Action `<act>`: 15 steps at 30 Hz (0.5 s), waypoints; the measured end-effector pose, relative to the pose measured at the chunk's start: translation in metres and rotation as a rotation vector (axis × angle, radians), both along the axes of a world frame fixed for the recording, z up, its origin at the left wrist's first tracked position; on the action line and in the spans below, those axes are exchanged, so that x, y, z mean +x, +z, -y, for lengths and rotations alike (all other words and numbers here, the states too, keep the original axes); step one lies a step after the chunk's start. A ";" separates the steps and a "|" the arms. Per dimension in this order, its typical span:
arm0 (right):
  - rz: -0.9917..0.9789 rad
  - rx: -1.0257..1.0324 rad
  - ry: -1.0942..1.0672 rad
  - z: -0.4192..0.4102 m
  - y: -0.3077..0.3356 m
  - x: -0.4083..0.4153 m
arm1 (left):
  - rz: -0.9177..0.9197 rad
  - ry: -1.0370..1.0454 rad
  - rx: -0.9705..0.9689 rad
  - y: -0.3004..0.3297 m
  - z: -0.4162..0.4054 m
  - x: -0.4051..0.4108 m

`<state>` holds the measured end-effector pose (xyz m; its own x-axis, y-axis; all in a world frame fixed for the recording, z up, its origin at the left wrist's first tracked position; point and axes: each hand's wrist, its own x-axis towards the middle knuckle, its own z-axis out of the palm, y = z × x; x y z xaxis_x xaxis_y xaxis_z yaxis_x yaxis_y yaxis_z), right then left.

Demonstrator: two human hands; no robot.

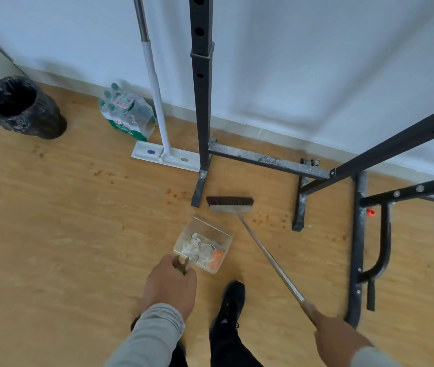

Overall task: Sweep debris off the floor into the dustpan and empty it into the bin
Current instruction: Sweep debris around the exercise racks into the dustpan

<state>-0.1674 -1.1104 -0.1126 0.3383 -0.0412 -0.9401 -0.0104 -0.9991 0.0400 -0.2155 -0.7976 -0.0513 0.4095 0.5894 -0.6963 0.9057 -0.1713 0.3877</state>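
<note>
While left hand [169, 284] grips loaded dustpan [203, 245], right hand [336, 337] clasps broom [230, 205]: keep pan level toward bin [22, 107].

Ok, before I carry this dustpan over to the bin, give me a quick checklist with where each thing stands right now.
1. Left hand gripping the dustpan handle: ok.
2. Debris sitting inside the dustpan, white and orange bits: ok.
3. Dustpan level enough not to spill: cannot tell.
4. Right hand holding the broom by its handle: ok.
5. Bin open, black liner in place: ok.
6. Floor swept clean: not ok, brown specks remain near the metal frame.
</note>
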 end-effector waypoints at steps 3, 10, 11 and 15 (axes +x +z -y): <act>0.065 0.075 -0.137 0.025 0.041 0.022 | 0.005 -0.014 0.026 0.001 -0.004 0.003; 0.298 0.115 -0.185 -0.032 0.000 0.080 | -0.029 -0.032 0.055 -0.009 -0.007 0.007; 0.293 0.111 -0.212 -0.049 -0.015 0.093 | -0.031 -0.030 0.059 -0.010 -0.007 0.006; 0.194 0.065 -0.133 -0.090 -0.043 0.102 | -0.053 -0.037 0.083 -0.012 -0.010 0.006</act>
<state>-0.0650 -1.0200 -0.1555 0.5084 -0.0392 -0.8602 -0.1437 -0.9888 -0.0398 -0.2100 -0.7875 -0.0632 0.3962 0.6314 -0.6666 0.9169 -0.2345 0.3228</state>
